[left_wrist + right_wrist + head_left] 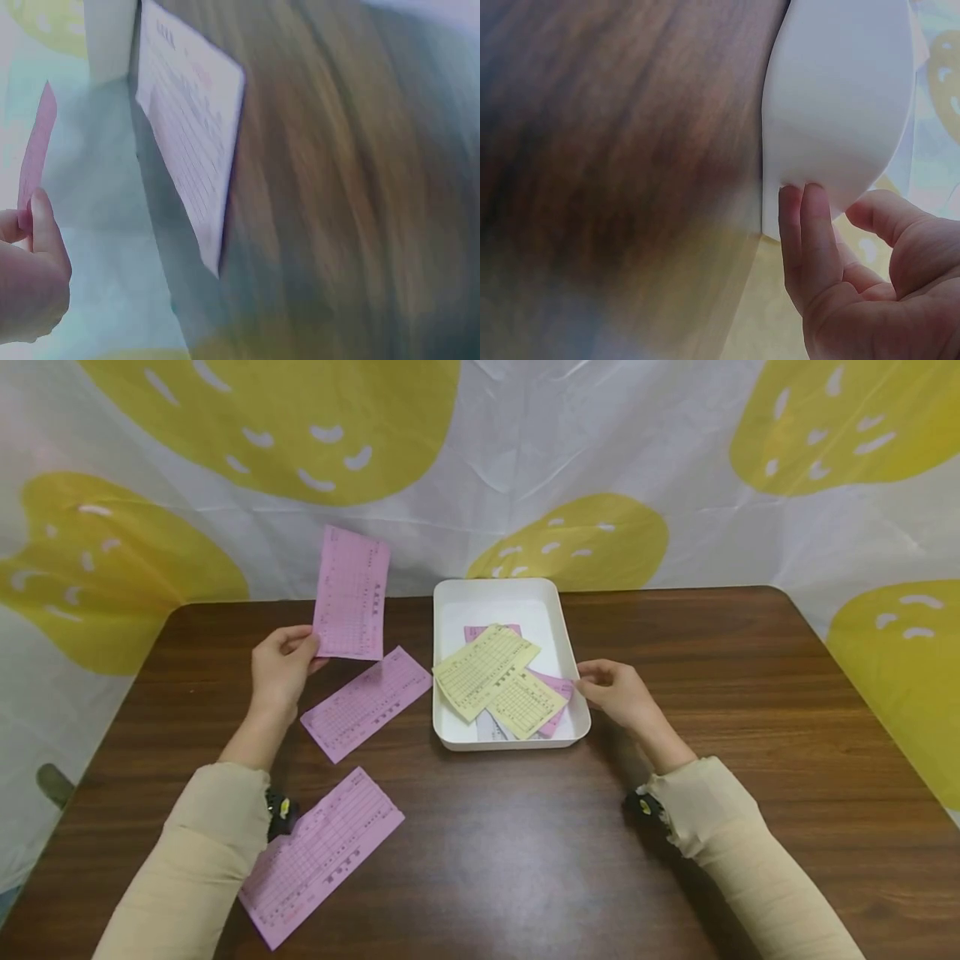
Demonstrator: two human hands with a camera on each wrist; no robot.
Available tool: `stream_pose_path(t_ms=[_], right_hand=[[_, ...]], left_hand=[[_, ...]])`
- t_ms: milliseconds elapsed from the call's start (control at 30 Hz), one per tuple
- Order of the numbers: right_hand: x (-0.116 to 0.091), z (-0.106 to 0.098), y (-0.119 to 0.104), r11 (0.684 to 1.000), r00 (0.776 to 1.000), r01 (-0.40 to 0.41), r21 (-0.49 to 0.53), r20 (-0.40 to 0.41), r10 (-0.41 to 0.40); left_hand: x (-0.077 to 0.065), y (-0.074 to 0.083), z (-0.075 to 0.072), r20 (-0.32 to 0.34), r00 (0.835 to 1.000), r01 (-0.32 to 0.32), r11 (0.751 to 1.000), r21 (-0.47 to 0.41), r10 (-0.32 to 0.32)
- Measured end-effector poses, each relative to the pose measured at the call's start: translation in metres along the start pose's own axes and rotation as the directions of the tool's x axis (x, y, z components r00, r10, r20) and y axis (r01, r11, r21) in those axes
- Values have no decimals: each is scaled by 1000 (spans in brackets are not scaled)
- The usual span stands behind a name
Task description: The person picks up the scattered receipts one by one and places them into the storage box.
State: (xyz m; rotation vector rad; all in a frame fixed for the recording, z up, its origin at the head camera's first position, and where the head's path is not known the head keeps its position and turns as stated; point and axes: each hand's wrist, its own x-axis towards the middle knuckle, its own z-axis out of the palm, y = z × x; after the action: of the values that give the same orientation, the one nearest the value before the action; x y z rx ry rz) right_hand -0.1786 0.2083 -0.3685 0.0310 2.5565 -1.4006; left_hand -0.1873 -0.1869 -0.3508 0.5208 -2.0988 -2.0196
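My left hand (279, 664) pinches a pink printed slip (351, 593) at its lower left corner, holding it upright above the table's far left part. In the left wrist view, thumb and finger meet on the slip (37, 157), seen nearly edge-on. My right hand (617, 692) touches the right side of a white tray (528, 602). Two fairly straight fingers (817, 225) rest against the tray's outer wall (840, 105), and the thumb is close to its rim. Inside the tray, two yellow slips (486, 670) overlap pink slips (557, 687) and a white one (491, 728).
Two more pink slips lie left of the tray: one just beside it (367, 703), another nearer the front (322, 860), partly under my left forearm. Dark wood-grain tabletop (480, 852) surrounds them. A white cloth with yellow shapes (570, 452) hangs behind the table.
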Motion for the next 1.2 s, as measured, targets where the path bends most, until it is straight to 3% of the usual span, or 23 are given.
stream_pose_path(t_ms=[267,500,900,1100,1200], right_hand=[[1,-1,0,1000,1000,-8,-11,4,8],[1,0,0,1000,1000,-16,-3,13,16],[-2,-2,0,1000,1000,-18,9,12,18],[-1,-4,2,1000,1000,-17,-2,4,17],[-1,-4,3,1000,1000,-9,-7,-1,9]], left_hand=[[-15,7,30,107,994,-21,999,28,18],[-25,9,50,172,985,-51,993,102,33],[-42,0,81,272,962,-98,969,226,34],[-51,-6,92,332,943,-28,986,162,-28],[-54,-8,95,346,938,-29,986,163,-29]])
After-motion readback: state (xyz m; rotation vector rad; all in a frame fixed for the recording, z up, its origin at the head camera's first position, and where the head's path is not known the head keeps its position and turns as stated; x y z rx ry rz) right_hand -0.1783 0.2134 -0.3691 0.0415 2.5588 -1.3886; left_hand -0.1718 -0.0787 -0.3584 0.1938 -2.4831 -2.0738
